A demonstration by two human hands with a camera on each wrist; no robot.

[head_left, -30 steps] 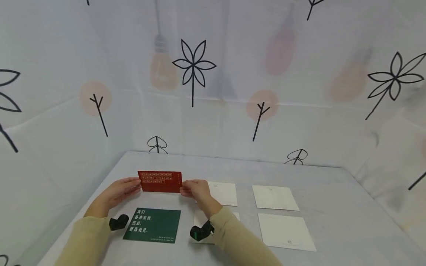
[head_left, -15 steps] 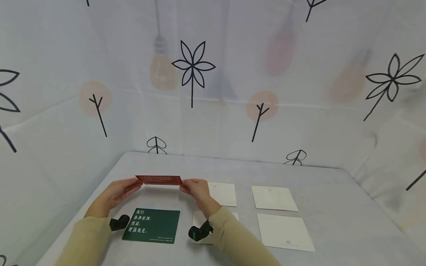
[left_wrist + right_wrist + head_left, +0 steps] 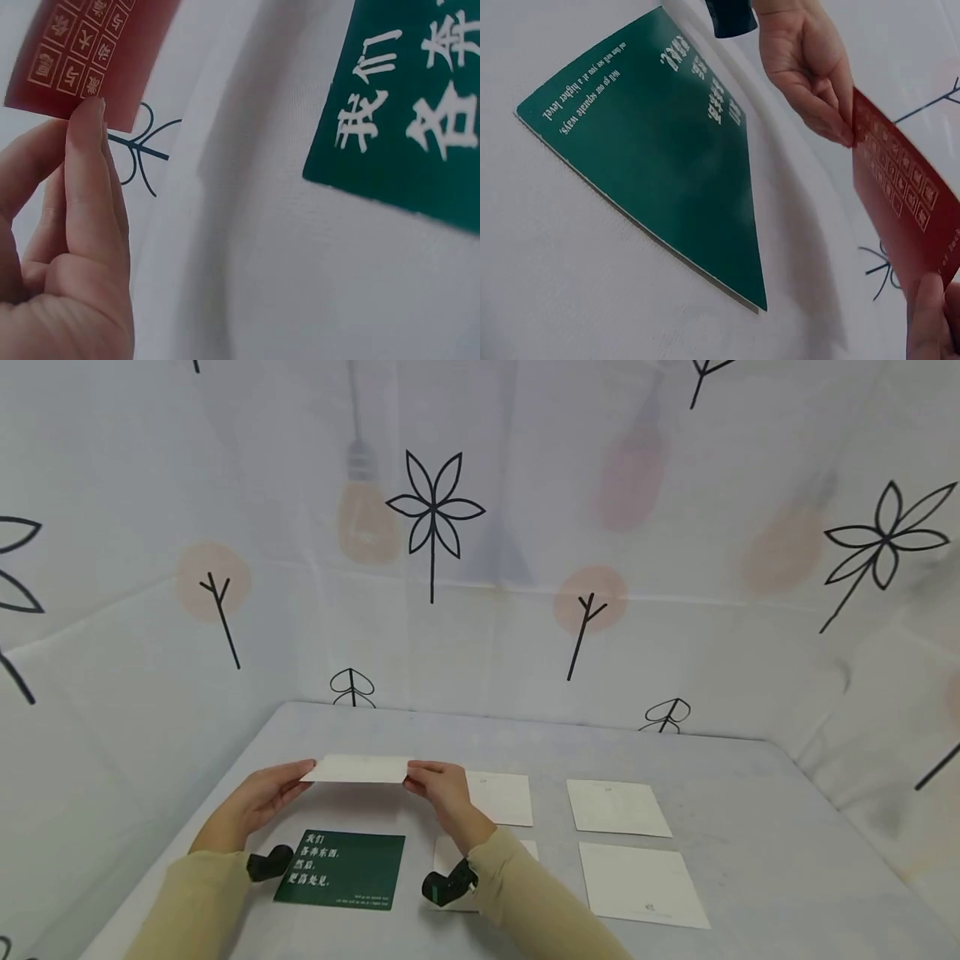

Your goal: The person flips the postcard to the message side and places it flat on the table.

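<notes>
Both hands hold a postcard (image 3: 360, 769) above the table, its white back toward the head view. Its red face, with gold boxed characters, shows in the left wrist view and the right wrist view. At one short end, my left hand (image 3: 262, 793) pinches the edge between thumb and fingers. The opposite end is pinched by my right hand (image 3: 446, 789). Nearer to me on the table lies a dark green postcard (image 3: 341, 872) with white writing, between the two forearms.
Several white-backed cards lie to the right, among them a back right card (image 3: 618, 807) and a front right card (image 3: 641, 885). My right hand and forearm partly cover two others. A patterned white cloth (image 3: 495, 635) stands behind the table.
The postcard has tipped over between the hands: its red face showed first, then it was nearly edge-on, and now its white back faces the head view. Both hands stay about where they were.
</notes>
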